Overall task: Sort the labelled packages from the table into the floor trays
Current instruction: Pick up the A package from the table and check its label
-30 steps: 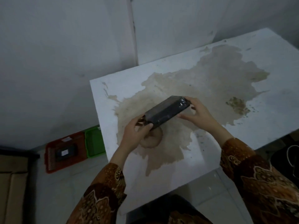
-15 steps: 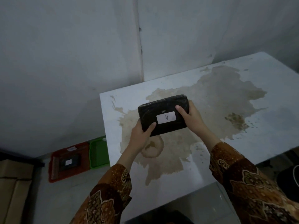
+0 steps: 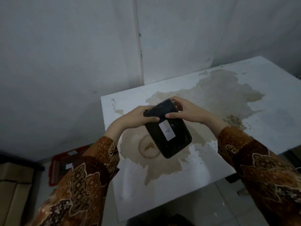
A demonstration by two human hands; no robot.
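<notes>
Black package (image 3: pixel 169 136), one, label "A", clasped by left hand (image 3: pixel 138 118); right hand (image 3: pixel 187 111) too.

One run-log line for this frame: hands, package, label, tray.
left hand: holds black package | right hand: holds same | package: above table | label: A, up | red tray: floor, left, part hidden

black wrapped package (image 3: pixel 169 134), white "a" label (image 3: pixel 167 130) facing up, tilted, held above the stained table (image 3: pixel 244 101).

The package (image 3: pixel 169 132) was black with a white label (image 3: pixel 167 130); the sleeves (image 3: pixel 91 173) brown-and-gold batik; the table (image 3: pixel 268 98) white, stained tan; the tray (image 3: pixel 54 170) red.
</notes>
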